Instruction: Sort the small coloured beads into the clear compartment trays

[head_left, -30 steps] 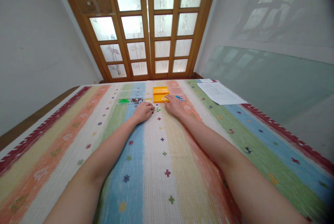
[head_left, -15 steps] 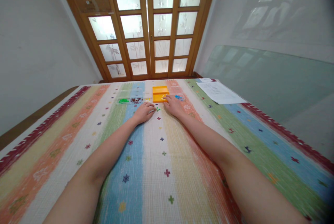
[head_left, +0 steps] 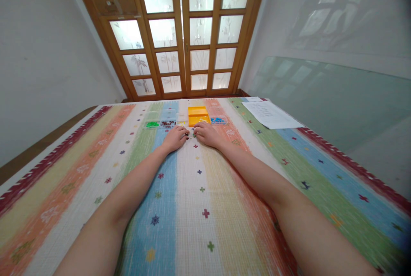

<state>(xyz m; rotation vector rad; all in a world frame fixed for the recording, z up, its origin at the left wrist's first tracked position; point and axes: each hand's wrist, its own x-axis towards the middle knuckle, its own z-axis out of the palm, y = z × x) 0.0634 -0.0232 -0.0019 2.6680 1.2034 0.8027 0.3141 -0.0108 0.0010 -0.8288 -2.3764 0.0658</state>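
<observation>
Left hand rests beside right hand — near orange tray.

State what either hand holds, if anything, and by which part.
It cannot be told: the left hand and right hand rest on the striped cloth, fingers nearly meeting near the orange plastic tray, hiding anything pinched.

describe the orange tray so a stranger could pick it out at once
From the wooden door, come down to the striped cloth. Just past the left hand and right hand lies a row of boxes. The tray is the only solid orange one; the rest are clear, with green beads or blue beads inside.
</observation>
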